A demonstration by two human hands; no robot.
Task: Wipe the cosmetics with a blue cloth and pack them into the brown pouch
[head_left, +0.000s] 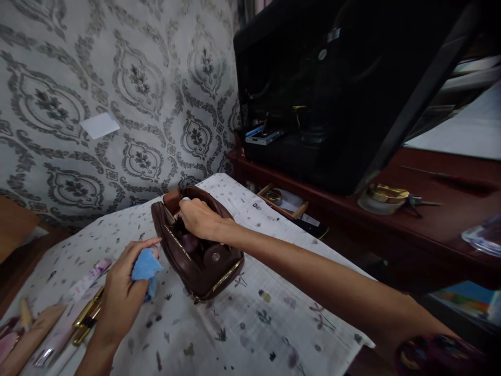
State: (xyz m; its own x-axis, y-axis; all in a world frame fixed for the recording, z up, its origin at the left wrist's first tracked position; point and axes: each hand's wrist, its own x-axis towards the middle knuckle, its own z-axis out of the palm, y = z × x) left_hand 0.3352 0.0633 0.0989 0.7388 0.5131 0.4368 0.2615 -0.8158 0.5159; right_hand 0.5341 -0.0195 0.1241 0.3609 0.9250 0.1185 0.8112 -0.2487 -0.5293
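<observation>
A dark brown zip bag (207,282) lies unzipped on the patterned cloth, its mouth facing up. My right hand (199,216) reaches into it with curled fingers. The bag's side hides the fingertips, and I cannot make out what they hold. My left hand (125,282) grips a crumpled blue cloth (145,265) between thumb and fingers, just left of the bag. Beside my left wrist lie gold tubes (88,316) and a pale pink tube (58,339).
White printed fabric (250,324) covers the table. A tan shape (39,334) at the lower left is unclear. To the right, a large black screen (332,94) stands on a red-brown shelf (438,177), with a gold-lidded jar (383,198) and keys (418,202).
</observation>
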